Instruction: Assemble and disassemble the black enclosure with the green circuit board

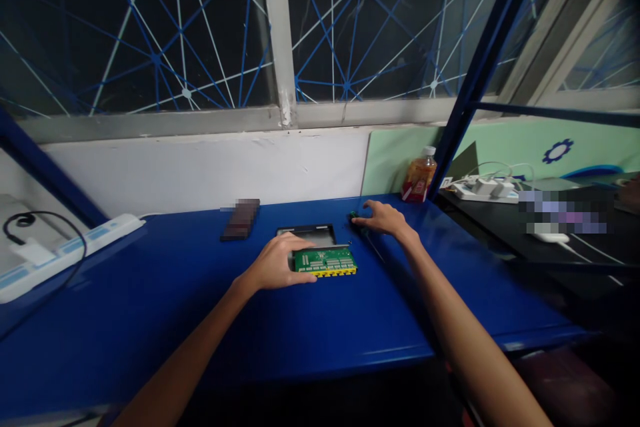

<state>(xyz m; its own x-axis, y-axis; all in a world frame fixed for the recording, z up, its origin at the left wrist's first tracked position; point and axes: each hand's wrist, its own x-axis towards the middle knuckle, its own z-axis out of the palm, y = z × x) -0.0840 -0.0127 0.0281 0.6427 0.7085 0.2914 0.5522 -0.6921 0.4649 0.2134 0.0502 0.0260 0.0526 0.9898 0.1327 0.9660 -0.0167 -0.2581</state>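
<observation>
My left hand (277, 263) grips the left end of a green circuit board (325, 259), thumb along the front edge and fingers over the back. A row of yellow connectors (335, 273) lines the board's near side. Right behind the board, and partly covered by my fingers, lies a black open case part (310, 235). My right hand (386, 219) is open, its thumb and index finger apart, at the dark green handle of a screwdriver (355, 219). The thumb seems to touch that handle. The screwdriver's thin shaft points toward the near right.
A white power strip (75, 257) with a black cable lies at the left of the blue table (200, 307). A blurred dark flat object (241, 219) rests near the wall. At the back right stands a drink bottle (420, 175) by the blue frame post; another power strip (487, 190) lies beyond.
</observation>
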